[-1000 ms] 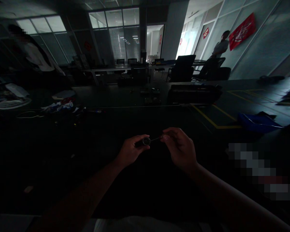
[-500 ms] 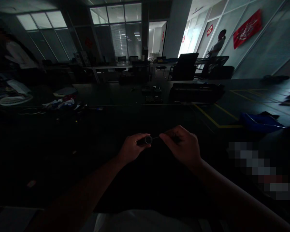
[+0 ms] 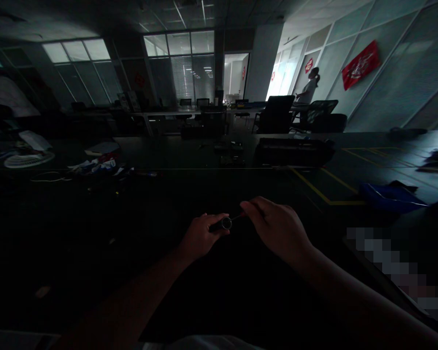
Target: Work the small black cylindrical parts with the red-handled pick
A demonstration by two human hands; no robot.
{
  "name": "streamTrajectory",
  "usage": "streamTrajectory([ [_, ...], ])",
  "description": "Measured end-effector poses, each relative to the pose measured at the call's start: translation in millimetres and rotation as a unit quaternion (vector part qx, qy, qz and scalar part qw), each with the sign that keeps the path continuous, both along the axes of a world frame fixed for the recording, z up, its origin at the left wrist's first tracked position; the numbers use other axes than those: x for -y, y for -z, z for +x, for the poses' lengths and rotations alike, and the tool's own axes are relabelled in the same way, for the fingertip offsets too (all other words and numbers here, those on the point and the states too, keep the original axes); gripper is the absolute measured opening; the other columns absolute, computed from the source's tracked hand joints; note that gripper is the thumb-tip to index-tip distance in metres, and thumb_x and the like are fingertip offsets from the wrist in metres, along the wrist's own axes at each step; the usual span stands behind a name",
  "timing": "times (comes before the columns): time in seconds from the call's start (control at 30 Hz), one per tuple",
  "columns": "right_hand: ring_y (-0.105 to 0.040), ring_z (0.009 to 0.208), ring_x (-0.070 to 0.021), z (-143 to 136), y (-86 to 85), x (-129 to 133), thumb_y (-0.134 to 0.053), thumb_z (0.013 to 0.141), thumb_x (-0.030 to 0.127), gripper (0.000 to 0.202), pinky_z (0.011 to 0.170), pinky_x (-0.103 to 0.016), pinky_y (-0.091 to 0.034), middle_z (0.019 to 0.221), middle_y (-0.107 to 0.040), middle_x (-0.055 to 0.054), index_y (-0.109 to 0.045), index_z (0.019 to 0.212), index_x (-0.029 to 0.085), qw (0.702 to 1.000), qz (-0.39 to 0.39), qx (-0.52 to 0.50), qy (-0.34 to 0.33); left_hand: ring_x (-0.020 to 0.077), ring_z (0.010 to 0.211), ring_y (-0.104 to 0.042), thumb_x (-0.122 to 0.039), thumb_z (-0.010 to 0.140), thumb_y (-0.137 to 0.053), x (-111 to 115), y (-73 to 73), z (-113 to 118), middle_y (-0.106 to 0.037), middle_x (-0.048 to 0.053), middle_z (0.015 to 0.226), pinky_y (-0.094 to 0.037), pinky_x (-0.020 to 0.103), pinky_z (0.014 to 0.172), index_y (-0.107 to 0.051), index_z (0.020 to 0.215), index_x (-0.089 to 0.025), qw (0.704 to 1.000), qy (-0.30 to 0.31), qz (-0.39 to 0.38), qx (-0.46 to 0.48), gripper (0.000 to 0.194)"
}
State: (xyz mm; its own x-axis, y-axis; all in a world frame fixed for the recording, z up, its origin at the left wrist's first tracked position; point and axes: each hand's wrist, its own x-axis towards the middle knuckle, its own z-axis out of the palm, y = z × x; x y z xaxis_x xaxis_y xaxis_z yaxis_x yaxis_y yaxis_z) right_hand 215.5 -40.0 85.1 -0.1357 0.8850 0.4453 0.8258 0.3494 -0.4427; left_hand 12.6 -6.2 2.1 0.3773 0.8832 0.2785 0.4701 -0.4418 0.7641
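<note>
pinching cylinder (image 3: 221, 225) between left fingers (image 3: 219, 217), rod (image 3: 237, 217) in right fingers (image 3: 251, 210)

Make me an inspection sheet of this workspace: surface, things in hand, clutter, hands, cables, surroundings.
Surface: dark tabletop, dimly lit; fine marks can't be made out.
Things in hand: dark cylinder, its round end showing; thin rod reaching toward that end, contact unclear.
Clutter: mixed heap on the left, blue tray on the right.
Hands: left hand grips the cylinder; right hand pinches the rod.
Cables: pale thin loop left of the heap, possibly a cable.
Surroundings: office chairs, red banner, one person standing near the right wall, another at far left.
</note>
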Motion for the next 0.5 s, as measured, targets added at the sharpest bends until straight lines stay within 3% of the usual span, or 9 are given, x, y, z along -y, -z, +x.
streamTrajectory([
  [0.07, -0.068, 0.061, -0.0167, -1.9, 4.8, -4.9, -0.045, 0.101, 0.041, 0.033, 0.057, -0.028, -0.042, 0.073, -0.073, -0.002, -0.066, 0.082, 0.023, 0.999, 0.004, -0.042, -0.014, 0.0243, 0.115, -0.067, -0.018, 0.081, -0.079, 0.3, 0.4, 0.4, -0.071, 0.004, 0.123, -0.035, 0.049, 0.119, -0.069, 0.123, -0.029, 1.000, -0.001, 0.004, 0.006, 0.044],
  [0.13, -0.069, 0.065, -0.0169, -2.9, 10.5, -7.4, -0.043, 0.100, 0.033, 0.026, 0.061, -0.029, -0.045, 0.079, -0.074, -0.003, -0.066, 0.095, 0.022, 0.997, 0.027, -0.070, -0.032, 0.0235, 0.112, -0.068, -0.016, 0.079, -0.080, 0.2, 1.5, 0.6, -0.073, 0.004, 0.120, -0.042, 0.044, 0.114, -0.070, 0.122, -0.028, 1.000, -0.001, 0.008, 0.014, 0.045],
  [0.2, -0.069, 0.070, -0.0178, -2.9, 15.0, -6.7, -0.041, 0.098, 0.026, 0.025, 0.064, -0.030, -0.046, 0.083, -0.074, -0.005, -0.065, 0.105, 0.021, 0.995, 0.055, -0.061, -0.051, 0.0226, 0.111, -0.068, -0.014, 0.078, -0.080, -0.5, 3.0, 0.5, -0.073, 0.004, 0.119, -0.049, 0.039, 0.107, -0.071, 0.122, -0.026, 1.000, -0.001, 0.009, 0.027, 0.046],
  [0.27, -0.069, 0.074, -0.0187, -2.4, 17.8, -4.0, -0.040, 0.096, 0.022, 0.024, 0.067, -0.031, -0.047, 0.085, -0.074, -0.006, -0.064, 0.102, 0.021, 0.993, 0.077, -0.043, -0.078, 0.0222, 0.111, -0.068, -0.014, 0.079, -0.080, -1.6, 4.6, 0.1, -0.073, 0.004, 0.120, -0.051, 0.036, 0.103, -0.071, 0.122, -0.025, 0.999, -0.004, 0.006, 0.037, 0.045],
  [0.4, -0.065, 0.062, -0.0178, -2.5, 20.7, -1.8, -0.040, 0.100, 0.031, 0.030, 0.060, -0.030, -0.043, 0.070, -0.068, -0.003, -0.062, 0.081, 0.022, 0.996, 0.063, -0.016, -0.066, 0.0221, 0.111, -0.069, -0.016, 0.080, -0.079, -3.5, 6.4, -0.6, -0.072, 0.004, 0.120, -0.052, 0.035, 0.102, -0.071, 0.122, -0.026, 0.999, -0.005, 0.006, 0.039, 0.044],
  [0.5, -0.065, 0.058, -0.0172, -2.5, 22.5, -5.0, -0.040, 0.101, 0.036, 0.032, 0.057, -0.029, -0.042, 0.069, -0.068, -0.003, -0.063, 0.085, 0.022, 0.998, 0.030, -0.027, -0.038, 0.0222, 0.111, -0.069, -0.014, 0.078, -0.080, -3.7, 5.8, -0.8, -0.073, 0.005, 0.119, -0.052, 0.036, 0.102, -0.072, 0.120, -0.025, 1.000, -0.006, 0.009, 0.030, 0.044],
])
